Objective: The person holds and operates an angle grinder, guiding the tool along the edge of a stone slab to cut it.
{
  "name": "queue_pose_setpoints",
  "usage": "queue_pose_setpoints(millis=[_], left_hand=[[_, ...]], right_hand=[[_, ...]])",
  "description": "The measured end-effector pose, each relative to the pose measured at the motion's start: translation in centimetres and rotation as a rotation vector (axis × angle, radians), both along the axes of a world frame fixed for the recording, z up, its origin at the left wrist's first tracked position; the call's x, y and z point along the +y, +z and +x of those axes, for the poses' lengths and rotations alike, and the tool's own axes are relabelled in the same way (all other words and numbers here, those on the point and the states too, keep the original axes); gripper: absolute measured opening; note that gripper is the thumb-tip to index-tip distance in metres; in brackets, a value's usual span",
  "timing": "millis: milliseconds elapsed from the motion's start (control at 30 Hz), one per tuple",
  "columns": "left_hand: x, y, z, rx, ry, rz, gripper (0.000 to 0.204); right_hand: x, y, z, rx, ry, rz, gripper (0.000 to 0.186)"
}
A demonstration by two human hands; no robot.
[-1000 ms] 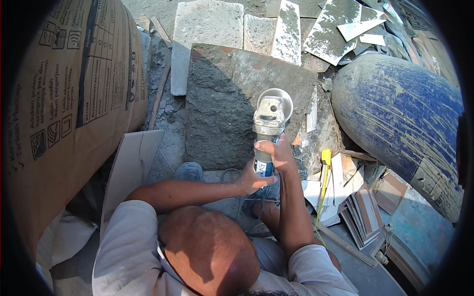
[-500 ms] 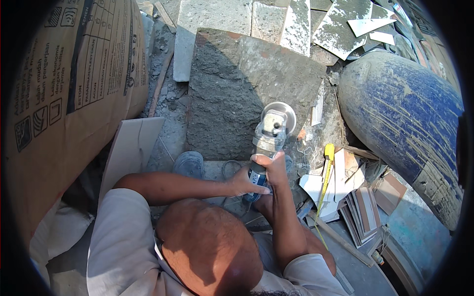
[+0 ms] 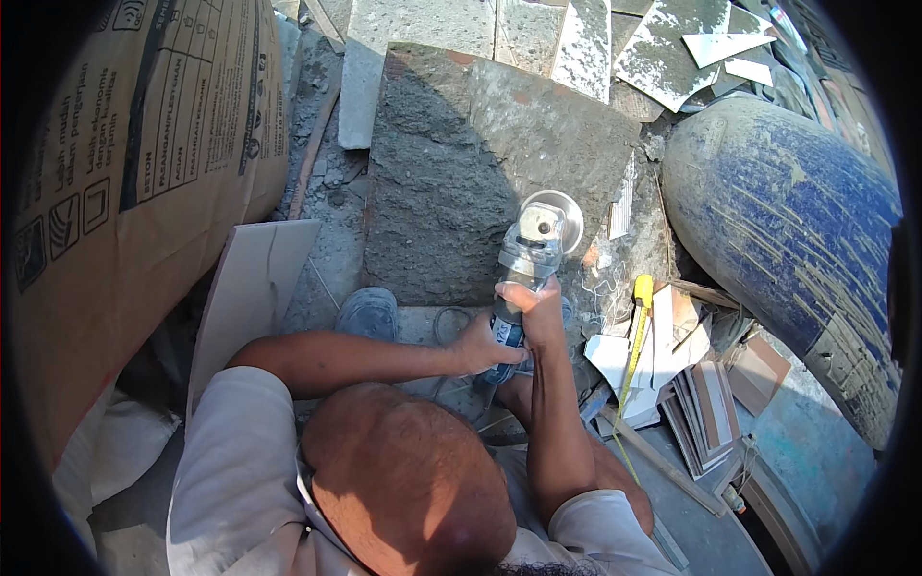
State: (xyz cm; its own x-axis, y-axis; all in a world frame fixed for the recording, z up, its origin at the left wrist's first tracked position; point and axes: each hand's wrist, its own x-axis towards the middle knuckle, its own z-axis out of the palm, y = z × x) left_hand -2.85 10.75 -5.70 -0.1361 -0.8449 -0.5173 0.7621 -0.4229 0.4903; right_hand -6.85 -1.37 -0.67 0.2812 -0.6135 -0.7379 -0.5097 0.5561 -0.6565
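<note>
An angle grinder (image 3: 531, 245) is held at the middle of the view, its silver disc (image 3: 571, 216) over the right part of a rough grey concrete slab (image 3: 432, 163). My left hand (image 3: 485, 346) is closed round the lower part of the grinder's body from the left side. My right hand (image 3: 536, 309) grips the body higher up, just below the metal gear head, with the thumb laid across it. A grey shoe (image 3: 367, 317) shows below the slab, and a thin cord lies loosely beside it.
A large paper sack (image 3: 134, 250) fills the left, beside a leaning tile (image 3: 250, 298). A scuffed blue drum (image 3: 778, 230) lies at right. Broken tiles (image 3: 672, 48), stacked offcuts (image 3: 699, 413), a yellow tape measure (image 3: 642, 293) and a pale slab (image 3: 360, 96) surround the concrete.
The concrete slab and surroundings sit higher in the view. The grinder, with both hands still on it, moved down and right over the slab, then slightly back up.
</note>
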Motion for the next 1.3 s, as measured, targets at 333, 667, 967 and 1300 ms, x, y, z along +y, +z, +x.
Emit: queue_pose_setpoints(millis=[333,667,967,1300], left_hand=[[-0.2,-1.0,-1.2,-0.007,0.06,0.003,0.051],[-0.5,-0.3,-0.3,-0.002,0.11,-0.055,0.054],[-0.6,-1.6,-0.8,0.062,0.091,-0.051,0.055],[-0.6,0.7,0.5,-0.103,0.05,-0.075,0.053]], right_hand=[[-0.9,0.1,1.0,0.014,0.158,0.004,0.042],[-1.3,0.4,1.2,0.027,0.172,-0.065,0.043],[-1.2,0.3,1.6,0.106,0.194,-0.12,0.039],[-0.7,1.7,1.5,0.053,0.143,-0.074,0.044]])
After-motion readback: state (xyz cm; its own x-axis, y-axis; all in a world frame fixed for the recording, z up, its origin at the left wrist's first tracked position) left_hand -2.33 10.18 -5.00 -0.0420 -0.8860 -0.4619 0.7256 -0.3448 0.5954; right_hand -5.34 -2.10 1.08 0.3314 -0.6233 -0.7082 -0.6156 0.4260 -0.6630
